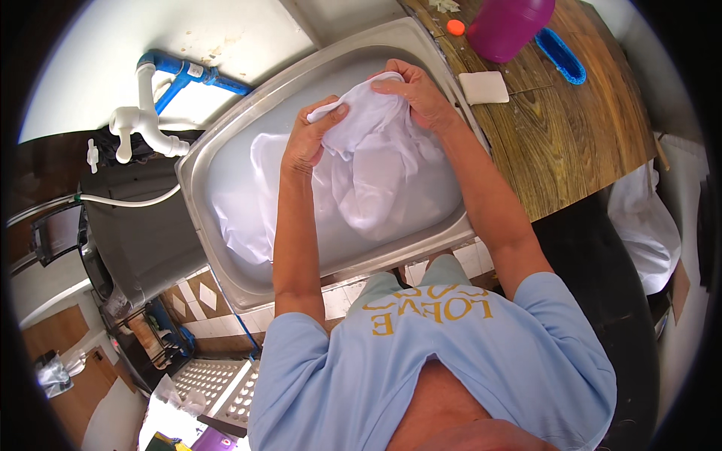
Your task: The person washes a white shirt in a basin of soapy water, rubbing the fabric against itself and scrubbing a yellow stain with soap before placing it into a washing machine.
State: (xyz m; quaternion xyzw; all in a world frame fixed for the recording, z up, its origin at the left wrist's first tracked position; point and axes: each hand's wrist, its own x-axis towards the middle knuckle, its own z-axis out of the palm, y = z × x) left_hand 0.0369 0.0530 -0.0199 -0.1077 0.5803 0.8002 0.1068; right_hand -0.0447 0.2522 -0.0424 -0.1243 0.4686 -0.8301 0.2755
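Note:
My left hand [310,134] and my right hand [415,95] both grip the upper edge of a wet white cloth garment [368,128], stretched between them. Each thumb lies on top of the fabric, with the fingers curled behind it. The lower part of the garment hangs down into cloudy water in a metal sink basin [197,177]. More white cloth [252,210] floats and lies soaked on the left side of the basin. Where one piece of cloth ends and another begins under the water, I cannot tell.
Right of the basin, a wooden counter [556,150] holds a cream bar of soap [483,88], a blue brush [561,55], a purple bottle [508,30] and an orange cap [455,28]. A white tap [139,124] on blue pipe [184,79] stands at the left rim. A white bag [645,225] hangs far right.

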